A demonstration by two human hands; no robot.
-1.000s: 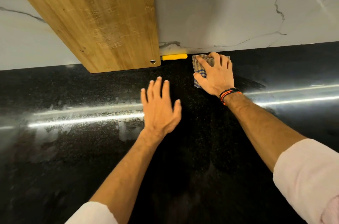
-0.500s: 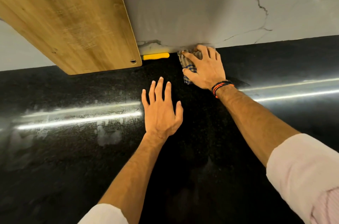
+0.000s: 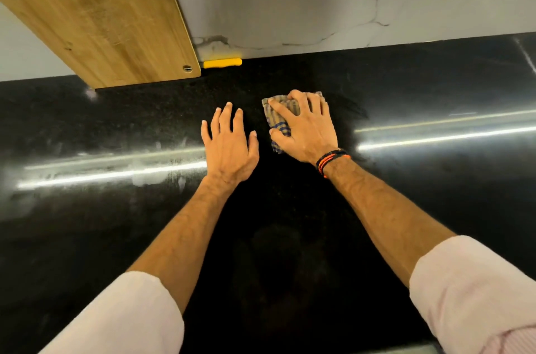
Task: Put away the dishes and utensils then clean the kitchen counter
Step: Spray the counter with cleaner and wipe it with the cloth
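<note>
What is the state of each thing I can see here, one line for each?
Cloth: crumpled, pressed flat on the counter under the right hand.
Right hand: fingers spread over the cloth.
Left hand: open, flat on the counter, holding nothing.
Counter: streaky smears left of the hands.
Cutting board: propped against the wall.

Dim, warm light — bright glare streaks cross the glossy black counter (image 3: 435, 208), edges bowed.

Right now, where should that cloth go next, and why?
Probably sweep the cloth under the right hand leftward past the flat left hand: the black counter shows pale smears there.
</note>
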